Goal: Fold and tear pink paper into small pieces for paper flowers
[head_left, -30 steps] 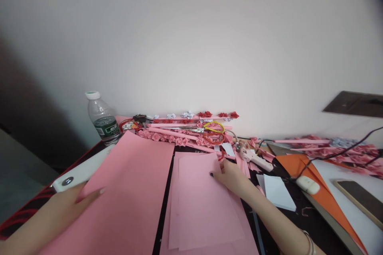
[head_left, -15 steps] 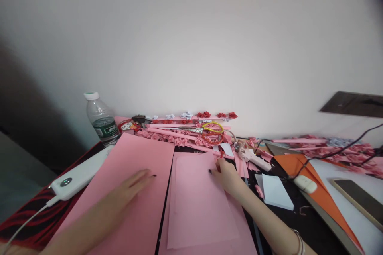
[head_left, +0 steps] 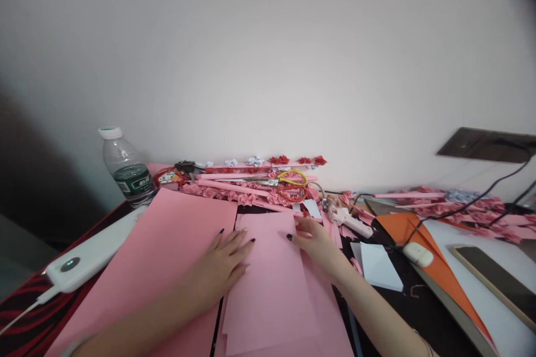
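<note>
A smaller sheet of pink paper (head_left: 268,290) lies on a larger pink sheet (head_left: 330,312) in front of me. My left hand (head_left: 224,262) lies flat with its fingers spread, the fingertips on the smaller sheet's left edge. Its palm is over another large pink sheet (head_left: 167,256) on the left. My right hand (head_left: 316,242) grips the smaller sheet near its top right corner, thumb on top and the other fingers bent at the edge.
Scissors (head_left: 293,185) rest on pink paper flowers (head_left: 243,196) along the wall. A water bottle (head_left: 129,173) and a white power bank (head_left: 92,251) stand left. Rightward are a pink glue gun (head_left: 349,220), white papers (head_left: 381,265), orange paper (head_left: 439,268) and a phone (head_left: 498,276).
My left hand has moved right from the left sheet to the smaller sheet's edge and spread its fingers. My right hand stays at the top right corner. The view has shifted slightly.
</note>
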`<state>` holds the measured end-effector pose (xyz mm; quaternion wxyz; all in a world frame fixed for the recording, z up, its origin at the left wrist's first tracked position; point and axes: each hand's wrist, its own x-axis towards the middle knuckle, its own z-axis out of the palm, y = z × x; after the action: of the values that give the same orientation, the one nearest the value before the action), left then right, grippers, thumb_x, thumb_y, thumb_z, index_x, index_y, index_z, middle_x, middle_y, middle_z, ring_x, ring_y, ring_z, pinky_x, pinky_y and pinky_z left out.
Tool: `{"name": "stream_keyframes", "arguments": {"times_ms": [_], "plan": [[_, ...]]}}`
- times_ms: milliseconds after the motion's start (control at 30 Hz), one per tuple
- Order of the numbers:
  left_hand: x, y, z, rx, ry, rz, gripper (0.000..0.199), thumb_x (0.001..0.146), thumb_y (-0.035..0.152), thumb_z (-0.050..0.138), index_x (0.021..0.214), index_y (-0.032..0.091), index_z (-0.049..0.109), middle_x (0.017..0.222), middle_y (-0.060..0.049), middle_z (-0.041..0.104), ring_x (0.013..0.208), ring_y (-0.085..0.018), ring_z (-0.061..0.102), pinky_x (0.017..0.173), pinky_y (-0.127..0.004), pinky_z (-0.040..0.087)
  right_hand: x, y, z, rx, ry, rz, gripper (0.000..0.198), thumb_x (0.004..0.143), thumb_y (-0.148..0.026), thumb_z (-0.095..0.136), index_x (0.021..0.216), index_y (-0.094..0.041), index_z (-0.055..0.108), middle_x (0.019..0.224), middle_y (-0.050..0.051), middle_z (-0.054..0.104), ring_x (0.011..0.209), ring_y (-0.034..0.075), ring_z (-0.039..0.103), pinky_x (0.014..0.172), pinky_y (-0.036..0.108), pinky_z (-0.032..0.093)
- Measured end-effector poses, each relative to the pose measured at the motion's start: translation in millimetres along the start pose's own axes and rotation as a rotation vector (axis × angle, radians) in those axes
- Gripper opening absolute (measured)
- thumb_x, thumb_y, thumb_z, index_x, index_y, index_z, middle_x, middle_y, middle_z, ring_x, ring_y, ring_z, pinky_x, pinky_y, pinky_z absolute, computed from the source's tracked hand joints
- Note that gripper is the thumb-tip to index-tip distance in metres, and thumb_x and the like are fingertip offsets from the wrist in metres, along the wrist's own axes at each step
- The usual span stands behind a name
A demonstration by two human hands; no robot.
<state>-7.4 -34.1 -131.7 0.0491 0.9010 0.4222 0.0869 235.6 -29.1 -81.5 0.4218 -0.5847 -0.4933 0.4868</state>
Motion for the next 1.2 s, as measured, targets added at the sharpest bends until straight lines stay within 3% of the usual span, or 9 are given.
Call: {"name": "stream_keyframes", "arguments": {"times_ms": [100,167,300,533,600,700,833,967,1200], "plan": [[-0.6,-1.0,3.9,0.030,0.027,0.018,0.043,0.092,0.037,0.028,0.134,0.029,0.028,0.141,-0.005,0.029,0.129,-0.023,0.027,0.103,-0.049,0.023,-0.1,-0.2,-0.5,0.097,0.040,0.108,0.044,0.063,-0.027,0.066,0.104,-0.014,0.054,0.096,0.012,0.063,0.074,0.019,0.063,0.056,0.026,0.048],[-0.4,-0.8,4.1,0.026,0.024,0.017,0.043,0.092,0.036,0.027,0.134,0.029,0.028,0.141,-0.005,0.028,0.129,-0.023,0.027,0.102,-0.049,0.023,0.6,3.2,0.9,0.094,-0.059,0.121,0.037,0.067,-0.029,0.062,0.101,-0.014,0.056,0.086,0.009,0.066,0.059,0.015,0.061,0.047,0.023,0.043],[-2.1,2.3,-0.6,-0.072,0.006,-0.001,0.043,0.092,0.035,0.028,0.135,0.031,0.026,0.143,-0.003,0.025,0.130,-0.024,0.023,0.104,-0.051,0.019,0.7,8.4,5.9,-0.144,-0.173,-0.086,0.017,0.071,-0.029,0.056,0.078,-0.015,0.062,0.062,0.003,0.063,0.048,0.014,0.054,0.041,0.021,0.037],[11.1,7.2,-33.4,-0.745,0.303,-0.307,0.071,0.085,0.039,0.044,0.138,0.031,-0.004,0.147,-0.003,0.007,0.133,-0.025,0.010,0.106,-0.047,0.017,-5.2,-20.2,-11.4,-0.289,0.153,-0.455,0.020,0.079,-0.031,0.049,0.064,-0.018,0.051,0.056,-0.002,0.051,0.055,0.012,0.046,0.047,0.020,0.033],[25.8,8.9,-44.3,-1.039,0.305,-0.239,0.073,0.085,0.039,0.045,0.138,0.032,-0.005,0.147,-0.003,0.011,0.131,-0.025,0.021,0.104,-0.043,0.026,-7.0,-27.9,-16.3,-0.283,0.249,-0.546,0.022,0.080,-0.031,0.049,0.063,-0.018,0.048,0.053,-0.004,0.044,0.052,0.010,0.040,0.046,0.019,0.029],[48.3,12.8,-53.0,-1.294,0.286,-0.087,0.067,0.084,0.036,0.049,0.138,0.026,0.013,0.141,-0.008,0.029,0.124,-0.025,0.036,0.099,-0.039,0.034,-7.6,-28.9,-17.1,-0.290,0.331,-0.618,0.026,0.081,-0.033,0.049,0.059,-0.018,0.044,0.052,-0.005,0.039,0.049,0.009,0.035,0.045,0.020,0.026],[60.8,17.3,-48.1,-1.290,0.242,-0.168,0.048,0.084,0.039,0.047,0.125,0.015,0.042,0.119,-0.011,0.055,0.104,-0.026,0.054,0.088,-0.040,0.042,-4.6,-17.2,-15.7,-0.420,0.287,-0.574,0.029,0.081,-0.034,0.047,0.058,-0.018,0.044,0.050,-0.004,0.042,0.047,0.010,0.036,0.045,0.021,0.028],[56.8,19.4,-39.9,-1.202,0.224,-0.192,0.039,0.084,0.039,0.045,0.115,0.016,0.053,0.110,-0.006,0.061,0.097,-0.024,0.057,0.087,-0.037,0.042,-2.6,-11.6,-19.0,-0.487,0.262,-0.471,0.032,0.082,-0.039,0.046,0.057,-0.019,0.044,0.047,-0.003,0.042,0.044,0.011,0.037,0.043,0.023,0.027],[56.2,18.1,-35.9,-1.210,0.246,-0.237,0.041,0.082,0.040,0.048,0.115,0.016,0.051,0.103,-0.007,0.063,0.094,-0.024,0.058,0.082,-0.037,0.045,-4.5,-22.7,-24.1,-0.437,0.212,-0.567,0.021,0.085,-0.034,0.041,0.074,-0.018,0.050,0.056,-0.002,0.044,0.051,0.012,0.038,0.047,0.022,0.030]]}}
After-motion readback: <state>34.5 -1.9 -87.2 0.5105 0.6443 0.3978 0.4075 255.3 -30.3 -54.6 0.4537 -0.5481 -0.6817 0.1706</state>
